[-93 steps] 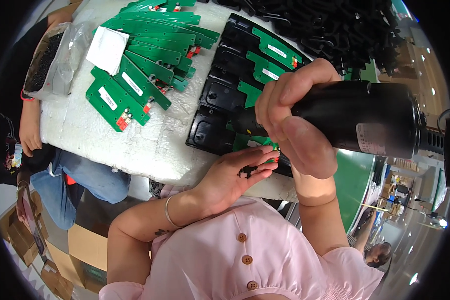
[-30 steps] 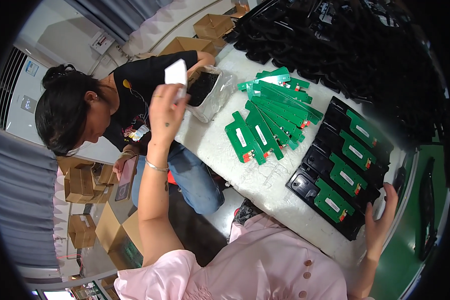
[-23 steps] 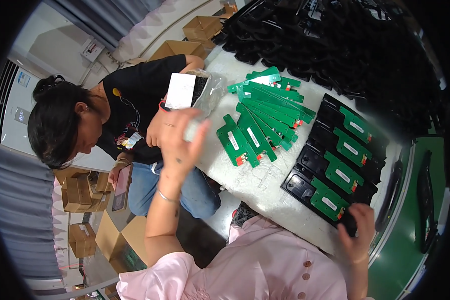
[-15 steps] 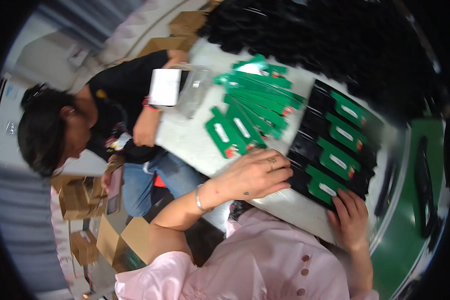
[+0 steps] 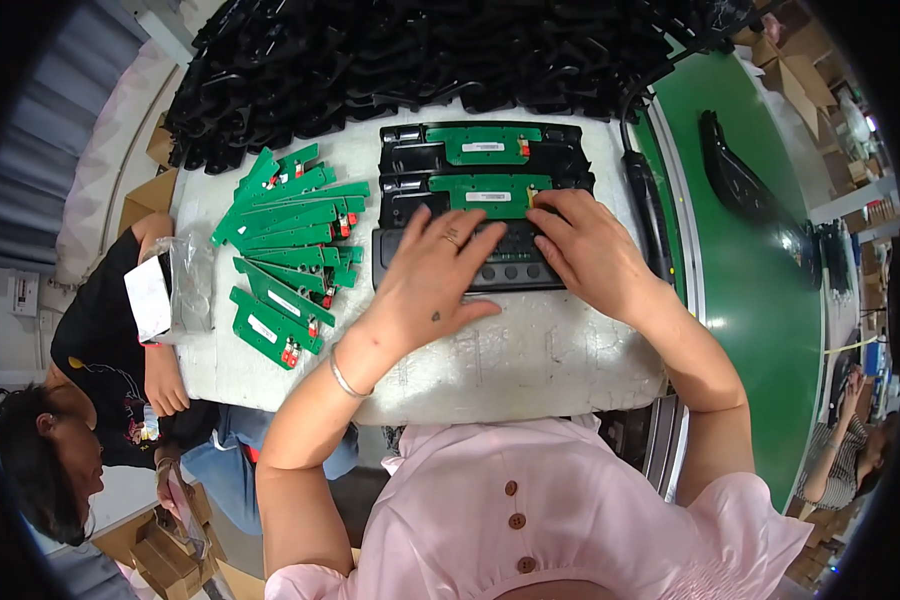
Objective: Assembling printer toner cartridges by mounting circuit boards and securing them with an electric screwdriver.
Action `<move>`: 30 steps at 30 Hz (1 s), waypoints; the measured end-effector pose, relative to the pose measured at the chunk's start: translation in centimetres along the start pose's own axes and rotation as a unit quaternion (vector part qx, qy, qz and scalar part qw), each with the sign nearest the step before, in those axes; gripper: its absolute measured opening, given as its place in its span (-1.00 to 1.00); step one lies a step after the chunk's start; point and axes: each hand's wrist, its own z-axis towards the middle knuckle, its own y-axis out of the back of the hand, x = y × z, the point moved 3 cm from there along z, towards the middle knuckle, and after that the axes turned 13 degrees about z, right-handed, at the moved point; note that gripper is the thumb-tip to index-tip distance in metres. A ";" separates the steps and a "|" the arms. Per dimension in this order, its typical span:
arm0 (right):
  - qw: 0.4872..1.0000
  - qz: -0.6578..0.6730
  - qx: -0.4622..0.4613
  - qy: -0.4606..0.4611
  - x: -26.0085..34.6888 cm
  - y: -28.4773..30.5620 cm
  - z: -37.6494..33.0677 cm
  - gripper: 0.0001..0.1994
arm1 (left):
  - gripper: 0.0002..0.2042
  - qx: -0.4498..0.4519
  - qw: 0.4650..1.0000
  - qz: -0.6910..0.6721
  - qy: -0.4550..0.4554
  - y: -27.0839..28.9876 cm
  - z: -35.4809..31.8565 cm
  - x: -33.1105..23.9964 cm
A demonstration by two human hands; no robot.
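Observation:
Two black plastic housings [image 5: 400,160] lie one behind the other on the white table, each with a green circuit board [image 5: 485,146] in it. Nearer me is a black panel with round buttons [image 5: 510,272], face up, partly covered by my hands. My left hand [image 5: 435,270] is over the panel's left part, fingers spread and thumb reaching toward its near edge. My right hand [image 5: 595,255] lies over the right part, fingers extended, fingertips by the right end of the second green board [image 5: 490,196]. Neither hand visibly grips anything.
Loose green circuit boards [image 5: 270,330] fan out at left. Many black plastic parts [image 5: 370,60] are heaped at the back. A black tool with a cable [image 5: 647,210] lies right, beside a green surface [image 5: 740,330]. A person [image 5: 100,330] sits at left by a white box [image 5: 150,300].
The view has turned and levelled. Four green boards in housings were showing; now two show, with a button-side-up panel nearest me. Both hands have come together over it.

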 end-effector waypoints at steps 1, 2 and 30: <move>1.000 0.012 0.006 0.019 0.3 0.3 0.5 -0.75 | -0.37 0.019 0.999 -0.037 -0.008 -0.6 0.0 0.0; 0.999 0.022 0.011 0.034 0.5 0.6 0.9 -0.75 | -0.38 0.038 0.996 -0.075 -0.020 -0.9 0.2 -0.2; 0.995 0.033 0.096 0.010 -2.6 -1.4 10.3 -0.30 | -0.40 -0.021 0.990 -0.123 -0.065 -1.7 -2.7 -1.2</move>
